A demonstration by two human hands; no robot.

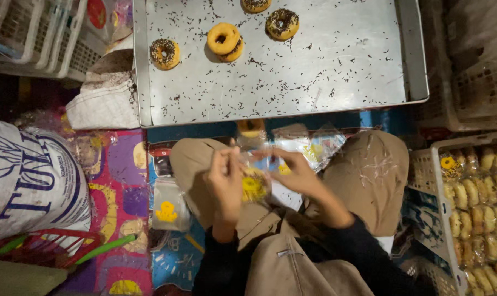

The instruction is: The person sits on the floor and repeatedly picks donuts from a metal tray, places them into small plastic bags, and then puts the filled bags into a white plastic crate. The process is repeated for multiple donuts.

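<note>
- Spanning the top of the view, the metal tray (369, 66) lies beyond the person's knees, scattered with dark sprinkles; four doughnuts (222, 38) cluster toward its far left corner.
- A white basket (424, 175) of wrapped doughnuts sits just beside the right knee; a printed sack (29, 175) lies well off to the left.
- Both hands meet over the lap: the left hand (225, 183) and right hand (296, 172) pinch a clear bag (255, 183) holding a doughnut between them.

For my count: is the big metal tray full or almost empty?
Almost empty: the metal tray holds only five doughnuts, besides scattered chocolate sprinkles.
</note>
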